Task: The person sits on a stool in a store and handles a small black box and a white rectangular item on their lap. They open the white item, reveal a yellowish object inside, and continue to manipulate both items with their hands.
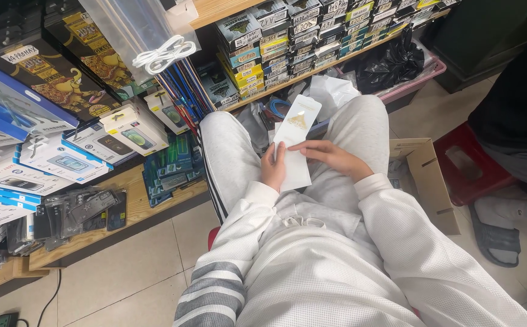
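Person sits, long flat white paper sleeve with a gold emblem near its top held over the lap between the knees. Left hand grips the sleeve's lower left edge, fingers closed around it. Right hand lies across the sleeve's middle, fingers flat and pressing, holding it lightly.

Risk, as a judgement: the sleeve is thin and pinched only low down, so the free top end could bend or crease, or slip off the lap to the tiled floor.

Sleeve looks clean, stiff, rectangular, tilted up and away. Wooden shelf at left carries boxed phone accessories; open brown cardboard box sits at right.
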